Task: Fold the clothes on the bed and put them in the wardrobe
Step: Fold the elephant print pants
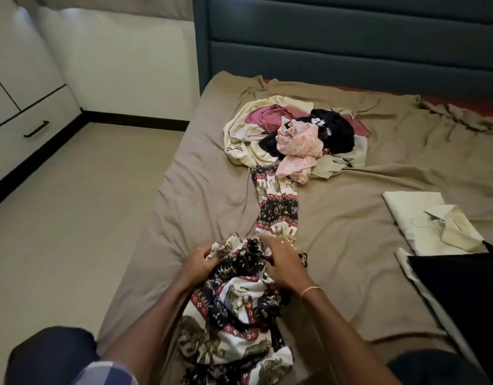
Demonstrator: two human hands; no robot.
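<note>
close head view down over bed [337, 232]

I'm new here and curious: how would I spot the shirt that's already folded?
Start at the tan-sheeted bed and look to its right side. The folded shirt lies flat there, beside a black garment. Pale green, it alone shows a shirt collar.

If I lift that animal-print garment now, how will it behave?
Likely floppy: the animal-print garment bunches and drapes around the left hand. Probably light, thin fabric, given its fine creases. Its far end runs under the clothes pile, so pulling may drag the pile along.
</note>
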